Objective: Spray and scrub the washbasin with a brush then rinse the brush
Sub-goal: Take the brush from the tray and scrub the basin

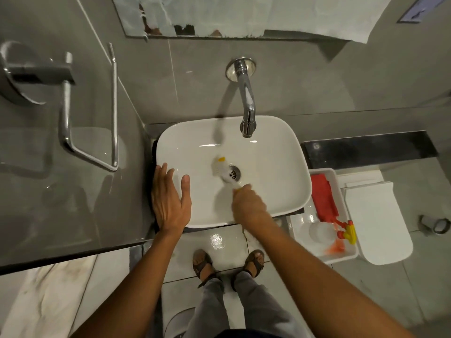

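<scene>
A white washbasin sits under a chrome wall tap. My right hand is shut on the handle of a white and yellow brush. The brush head is blurred and lies on the basin floor just left of the drain. My left hand rests flat on the basin's left rim, fingers spread, holding nothing. A red spray bottle with a yellow trigger lies in a white tray to the right of the basin.
The white tray stands at the basin's lower right. Beside it is a white toilet lid. A chrome towel holder is on the grey left wall. A black counter strip runs to the right. My sandalled feet stand on the tiled floor below.
</scene>
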A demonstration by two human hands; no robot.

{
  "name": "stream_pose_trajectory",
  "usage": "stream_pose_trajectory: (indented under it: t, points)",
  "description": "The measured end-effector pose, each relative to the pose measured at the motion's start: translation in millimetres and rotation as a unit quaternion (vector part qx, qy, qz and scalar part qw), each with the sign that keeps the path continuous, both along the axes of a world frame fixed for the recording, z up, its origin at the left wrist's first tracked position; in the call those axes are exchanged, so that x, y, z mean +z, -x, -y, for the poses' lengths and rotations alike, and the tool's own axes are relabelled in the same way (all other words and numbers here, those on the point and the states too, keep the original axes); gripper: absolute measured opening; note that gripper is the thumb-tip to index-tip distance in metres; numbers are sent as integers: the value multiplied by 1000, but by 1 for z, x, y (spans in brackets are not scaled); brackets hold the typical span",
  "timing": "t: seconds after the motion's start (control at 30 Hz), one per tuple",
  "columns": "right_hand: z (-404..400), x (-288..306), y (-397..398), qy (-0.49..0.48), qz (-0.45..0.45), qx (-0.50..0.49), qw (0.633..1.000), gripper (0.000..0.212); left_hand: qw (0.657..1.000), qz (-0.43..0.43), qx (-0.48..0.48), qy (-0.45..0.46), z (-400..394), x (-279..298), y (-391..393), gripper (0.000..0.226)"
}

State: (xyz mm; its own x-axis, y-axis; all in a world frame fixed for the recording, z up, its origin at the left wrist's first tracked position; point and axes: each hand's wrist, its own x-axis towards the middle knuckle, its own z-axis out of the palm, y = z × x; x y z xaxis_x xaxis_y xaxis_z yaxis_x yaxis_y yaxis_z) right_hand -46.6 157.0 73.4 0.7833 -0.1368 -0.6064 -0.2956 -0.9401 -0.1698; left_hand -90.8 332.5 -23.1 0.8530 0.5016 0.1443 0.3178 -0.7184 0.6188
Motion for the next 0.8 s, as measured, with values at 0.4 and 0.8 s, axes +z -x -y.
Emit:
stream_pose_trajectory:
  t: [0.4, 0.8]
  points:
    - [45, 8, 30, 83, -88, 236, 964, 39, 1000, -12, 6, -1, 2, 5, -1, 75]
    - [-13, -16, -75, -1, 37, 46, 998, 43, 999, -43, 0, -2, 3, 10, -2, 85]
